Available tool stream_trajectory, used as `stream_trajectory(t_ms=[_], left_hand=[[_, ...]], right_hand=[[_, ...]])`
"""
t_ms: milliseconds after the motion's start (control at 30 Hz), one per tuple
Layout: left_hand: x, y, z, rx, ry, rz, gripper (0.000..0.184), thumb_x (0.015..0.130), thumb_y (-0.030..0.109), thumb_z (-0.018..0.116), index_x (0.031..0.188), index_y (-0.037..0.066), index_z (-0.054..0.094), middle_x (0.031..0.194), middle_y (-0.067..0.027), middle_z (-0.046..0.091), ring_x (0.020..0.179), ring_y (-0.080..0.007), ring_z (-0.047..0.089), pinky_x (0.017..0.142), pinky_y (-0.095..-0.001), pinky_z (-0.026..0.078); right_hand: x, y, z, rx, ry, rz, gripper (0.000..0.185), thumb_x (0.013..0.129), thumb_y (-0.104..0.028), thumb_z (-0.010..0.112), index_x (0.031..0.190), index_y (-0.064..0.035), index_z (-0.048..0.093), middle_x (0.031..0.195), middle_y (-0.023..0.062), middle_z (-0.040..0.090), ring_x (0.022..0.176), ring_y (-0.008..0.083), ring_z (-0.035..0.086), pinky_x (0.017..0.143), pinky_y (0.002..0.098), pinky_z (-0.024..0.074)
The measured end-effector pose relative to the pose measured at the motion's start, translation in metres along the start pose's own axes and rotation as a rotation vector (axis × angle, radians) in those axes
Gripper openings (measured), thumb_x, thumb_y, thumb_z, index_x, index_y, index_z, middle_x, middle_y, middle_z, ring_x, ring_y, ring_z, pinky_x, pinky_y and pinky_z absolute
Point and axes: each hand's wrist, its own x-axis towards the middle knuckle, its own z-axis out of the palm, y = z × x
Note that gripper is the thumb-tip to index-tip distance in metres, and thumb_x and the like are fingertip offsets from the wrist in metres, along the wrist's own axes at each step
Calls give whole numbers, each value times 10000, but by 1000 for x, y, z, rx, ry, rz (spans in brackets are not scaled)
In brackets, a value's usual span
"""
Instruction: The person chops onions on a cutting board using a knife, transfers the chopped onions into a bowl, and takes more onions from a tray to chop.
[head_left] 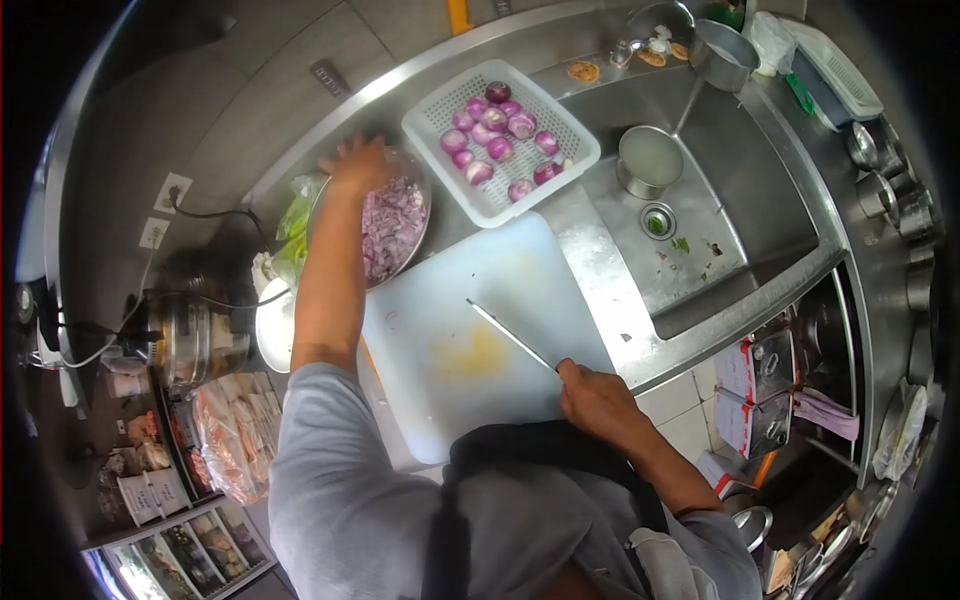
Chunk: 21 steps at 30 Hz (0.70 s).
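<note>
Left hand: Your left hand [357,165], blurred, is spread at the far side of a metal bowl [429,205], its fingers loose; whether it touches the rim cannot be told.
Right hand: Your right hand [600,402] grips the handle of a knife [512,335], the blade angled forward and to the left above the cutting board.
Bowl: Chopped red onion [393,225] fills the part of it you leave visible beneath your left forearm, just beside the board's far left corner.
Cutting board: The white slab [415,400] lies in front of you on the steel counter [590,265], a yellowish stain near its middle.
Basket: Whole purple onions [500,149] sit spread across a white perforated basket [445,178] beyond the board, between bowl and sink.
Sink: To your right, a metal pot [640,188] of cloudy liquid stands in the basin [770,190] near the drain [657,220], with green scraps [681,244] close by.
Left edge: Leafy greens [295,230] lie beside the bowl, past your forearm.
</note>
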Motion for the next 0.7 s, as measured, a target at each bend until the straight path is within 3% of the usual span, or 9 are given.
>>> stream_trajectory(t_ms=[100, 167, 233, 333, 433, 500, 600, 633, 700], left_hand=[[45, 32, 8, -469, 7, 211, 716, 885, 467, 780, 1512, 193, 571, 1522, -210, 577, 1384, -361, 577, 1132, -509, 459], [47, 89, 23, -784, -246, 427, 643, 905, 434, 757, 1459, 142, 610, 1314, -219, 711, 1238, -369, 677, 1039, -465, 527], [34, 140, 47, -331, 7, 562, 530, 935, 319, 708, 1422, 127, 627, 1240, -220, 731, 1150, -401, 711, 968, -496, 564], [29, 185, 67, -297, 61, 368, 462, 917, 184, 665, 1376, 138, 637, 1265, -213, 713, 1160, -401, 706, 980, -533, 557], [36, 183, 91, -464, 115, 395, 443, 897, 122, 656, 1340, 128, 638, 1281, -219, 694, 1191, -395, 683, 1003, -516, 547], [7, 171, 53, -673, 86, 347, 425, 862, 106, 678, 1286, 88, 657, 1299, -200, 674, 1194, -391, 666, 1006, -518, 532], [-25, 146, 38, -881, 309, 351, 466, 834, 153, 705, 1290, 68, 666, 1275, -208, 675, 1205, -399, 639, 1063, -514, 494], [-35, 131, 38, -934, 451, 450, 476, 827, 157, 697, 1298, 86, 682, 1246, -202, 680, 1187, -398, 644, 1035, -507, 512], [-105, 87, -6, -1006, 469, 401, 426, 810, 178, 710, 1232, 132, 729, 1192, -203, 679, 1133, -400, 653, 963, -501, 538]], right_hand=[[1, 7, -3, 45, -46, -41, 147, 925, -67, 554, 1049, -2, 507, 868, 247, 684, 786, 487, 681, 714, 584, 540], [2, 9, -8, 56, -91, -56, 154, 920, -66, 560, 1048, -1, 504, 875, 248, 685, 790, 487, 680, 717, 582, 541], [5, 10, -14, 51, -155, -68, 161, 914, -65, 566, 1046, 0, 500, 885, 252, 685, 795, 488, 678, 723, 580, 542], [5, 14, -8, 30, -116, -131, 174, 907, -64, 578, 1045, 4, 495, 891, 264, 681, 820, 490, 681, 736, 580, 539], [3, 12, -7, 11, -120, -176, 167, 912, -73, 587, 1033, -10, 490, 890, 276, 675, 830, 491, 683, 744, 579, 538], [-1, 17, 1, 33, -87, -156, 177, 922, -69, 593, 1075, -19, 517, 892, 275, 672, 830, 492, 681, 737, 571, 529], [1, 7, -5, 4, -125, -21, 196, 946, -53, 589, 1132, -15, 540, 890, 273, 675, 827, 495, 679, 703, 552, 515], [4, 19, 4, -32, -42, -107, 178, 959, -58, 586, 1127, -26, 537, 868, 273, 671, 800, 488, 676, 680, 542, 511], [13, 28, 4, -49, -76, -50, 212, 951, -46, 587, 1148, -1, 525, 823, 271, 670, 755, 469, 676, 676, 534, 516]])
